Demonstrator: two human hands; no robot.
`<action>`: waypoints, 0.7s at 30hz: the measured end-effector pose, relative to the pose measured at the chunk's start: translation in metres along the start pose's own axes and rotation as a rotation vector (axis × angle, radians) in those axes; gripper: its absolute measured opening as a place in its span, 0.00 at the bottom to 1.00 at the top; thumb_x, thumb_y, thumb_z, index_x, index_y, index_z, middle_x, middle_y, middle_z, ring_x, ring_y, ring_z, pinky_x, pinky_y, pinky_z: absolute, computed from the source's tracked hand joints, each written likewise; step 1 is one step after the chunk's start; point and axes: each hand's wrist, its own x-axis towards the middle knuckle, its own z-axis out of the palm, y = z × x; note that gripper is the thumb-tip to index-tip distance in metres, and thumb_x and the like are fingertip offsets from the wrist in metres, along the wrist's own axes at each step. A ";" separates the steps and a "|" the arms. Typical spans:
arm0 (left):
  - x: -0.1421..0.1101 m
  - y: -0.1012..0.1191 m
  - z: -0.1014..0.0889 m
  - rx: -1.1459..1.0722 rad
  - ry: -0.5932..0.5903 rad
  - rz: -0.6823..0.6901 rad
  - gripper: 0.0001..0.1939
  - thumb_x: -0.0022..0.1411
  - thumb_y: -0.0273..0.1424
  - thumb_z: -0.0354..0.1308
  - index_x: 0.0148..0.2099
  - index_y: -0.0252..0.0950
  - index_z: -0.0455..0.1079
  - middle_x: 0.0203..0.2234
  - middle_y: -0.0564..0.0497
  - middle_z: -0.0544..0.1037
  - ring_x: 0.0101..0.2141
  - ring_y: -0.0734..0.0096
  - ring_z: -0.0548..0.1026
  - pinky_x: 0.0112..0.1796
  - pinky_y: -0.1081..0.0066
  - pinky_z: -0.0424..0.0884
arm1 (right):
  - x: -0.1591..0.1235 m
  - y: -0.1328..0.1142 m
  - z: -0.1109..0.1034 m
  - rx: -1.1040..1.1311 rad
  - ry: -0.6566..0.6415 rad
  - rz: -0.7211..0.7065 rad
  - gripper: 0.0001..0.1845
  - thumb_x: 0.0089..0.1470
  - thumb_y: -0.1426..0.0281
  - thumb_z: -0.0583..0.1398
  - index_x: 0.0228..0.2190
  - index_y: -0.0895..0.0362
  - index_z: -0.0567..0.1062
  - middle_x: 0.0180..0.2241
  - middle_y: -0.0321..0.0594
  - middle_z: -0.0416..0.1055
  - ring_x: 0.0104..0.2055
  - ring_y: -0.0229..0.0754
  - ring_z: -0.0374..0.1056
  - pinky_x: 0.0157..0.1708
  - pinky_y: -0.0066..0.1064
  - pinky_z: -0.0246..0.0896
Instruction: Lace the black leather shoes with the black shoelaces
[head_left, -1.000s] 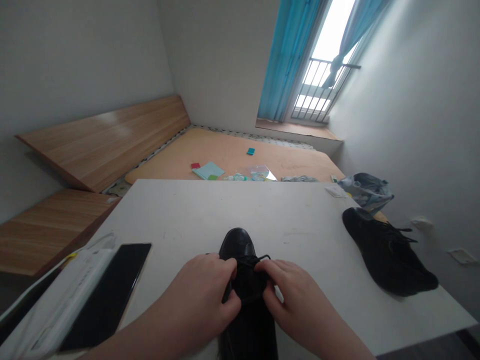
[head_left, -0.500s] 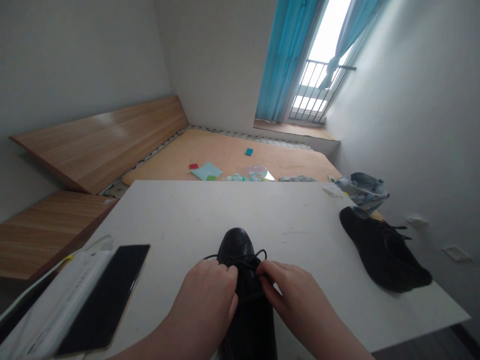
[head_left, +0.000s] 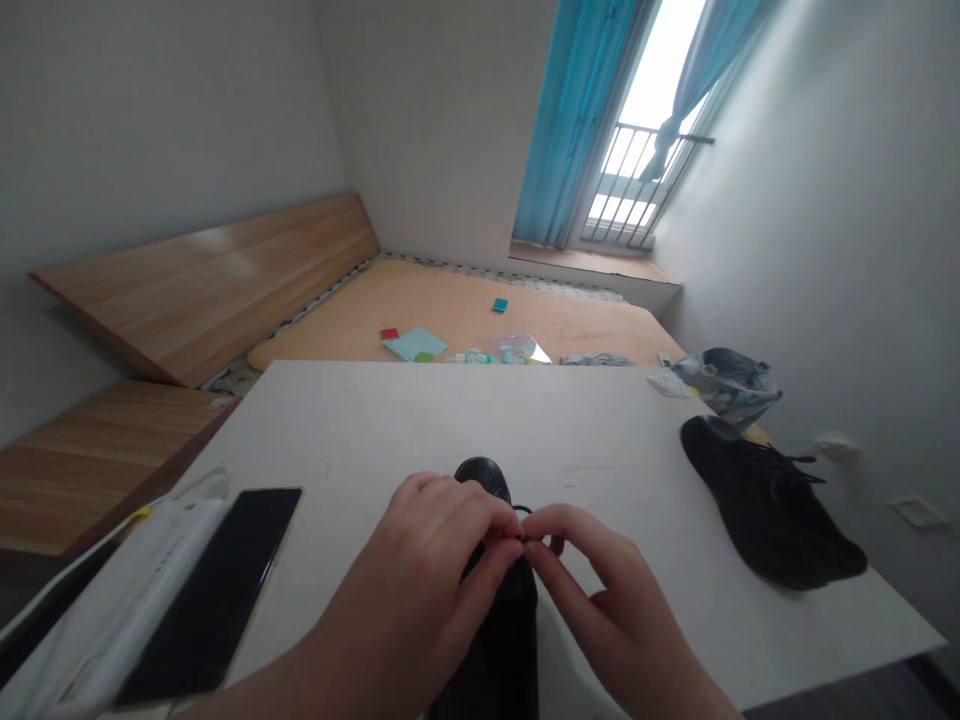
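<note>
Pinching half-hidden lace (head_left: 521, 508), left hand (head_left: 431, 560) and right hand (head_left: 604, 585) meeting over black shoe (head_left: 502, 640), cut off below

My left grip (head_left: 427, 565), back of hand up, thumb and forefinger pinched; my right grip (head_left: 604, 580) pinches likewise, tips meeting the left's (touching or nearly, can't tell). Both bare forearms (head_left: 289, 665) angle forward and inward.

2 hands (head_left: 427, 565) (head_left: 611, 575), 2 black shoes (head_left: 504, 640) (head_left: 765, 505), 2 curtains (head_left: 571, 120) (head_left: 694, 80), 1 table (head_left: 375, 420), apparently 1 plastic bag (head_left: 731, 382).
</note>
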 end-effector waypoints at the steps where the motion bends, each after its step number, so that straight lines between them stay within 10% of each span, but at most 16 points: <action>1: 0.001 0.001 -0.004 -0.089 0.054 0.017 0.06 0.68 0.26 0.52 0.38 0.39 0.69 0.28 0.55 0.74 0.32 0.67 0.72 0.37 0.65 0.68 | 0.001 -0.005 -0.001 0.077 0.034 -0.008 0.07 0.62 0.74 0.58 0.37 0.52 0.76 0.33 0.34 0.76 0.34 0.38 0.71 0.33 0.28 0.66; 15: 0.004 0.003 -0.011 -0.609 0.070 -0.295 0.07 0.61 0.31 0.59 0.29 0.40 0.73 0.21 0.58 0.72 0.25 0.74 0.69 0.28 0.74 0.65 | 0.006 -0.016 0.024 0.257 0.269 -0.187 0.21 0.59 0.79 0.61 0.49 0.45 0.76 0.34 0.35 0.76 0.35 0.39 0.71 0.34 0.28 0.68; 18: 0.004 0.003 -0.011 -0.568 0.100 -0.239 0.06 0.60 0.29 0.59 0.29 0.40 0.73 0.22 0.57 0.70 0.26 0.74 0.67 0.29 0.74 0.65 | 0.008 -0.013 0.021 0.318 0.118 -0.125 0.08 0.64 0.68 0.58 0.42 0.51 0.77 0.37 0.38 0.74 0.39 0.41 0.71 0.41 0.30 0.67; 21: 0.005 0.001 -0.014 -0.560 0.090 -0.187 0.07 0.60 0.29 0.58 0.29 0.40 0.73 0.25 0.56 0.71 0.29 0.73 0.69 0.32 0.73 0.67 | 0.006 -0.013 0.015 0.356 -0.168 -0.089 0.20 0.69 0.60 0.50 0.31 0.55 0.75 0.33 0.39 0.71 0.37 0.39 0.69 0.39 0.28 0.66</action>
